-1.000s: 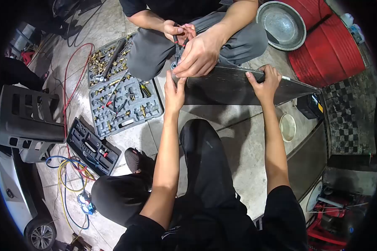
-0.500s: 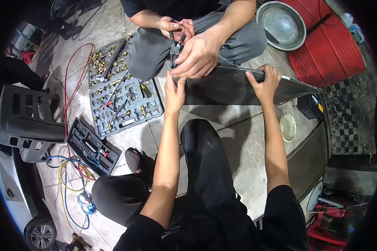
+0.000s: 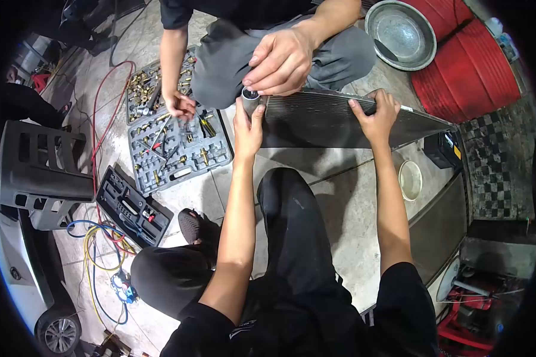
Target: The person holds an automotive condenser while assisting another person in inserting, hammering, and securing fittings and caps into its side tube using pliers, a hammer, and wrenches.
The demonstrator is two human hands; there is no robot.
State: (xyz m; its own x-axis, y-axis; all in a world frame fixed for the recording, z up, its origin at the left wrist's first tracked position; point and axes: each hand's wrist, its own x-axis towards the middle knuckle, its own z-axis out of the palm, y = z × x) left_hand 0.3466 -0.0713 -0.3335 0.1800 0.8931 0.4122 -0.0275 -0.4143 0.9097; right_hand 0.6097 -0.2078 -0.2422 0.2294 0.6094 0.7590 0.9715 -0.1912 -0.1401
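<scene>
My left hand [image 3: 248,130] is closed around the ribbed round cylinder [image 3: 252,102] at the left end of a dark finned car condenser [image 3: 315,125]. On the condenser's upper edge, toward its right, my right hand [image 3: 379,121] grips with the thumb on the near face. The condenser is held on edge above the floor. A co-worker's hand [image 3: 284,64] hovers with fingertips at the cylinder's open top; what they touch is partly hidden. The co-worker's other hand [image 3: 180,106], slightly blurred, is over the grey case of fittings [image 3: 190,169].
Left are a small black tool case [image 3: 131,208], a dark plastic stool [image 3: 41,169], coloured hoses [image 3: 92,250] and a white car [image 3: 12,256]. Right are a metal basin [image 3: 400,35], a red drum [image 3: 464,71], a cream bowl [image 3: 410,181] and a black-and-yellow box [image 3: 442,151].
The co-worker's pliers have left the cylinder's top, and one co-worker hand has moved left over the fittings case. The cylinder's opening now shows. My hands stay put.
</scene>
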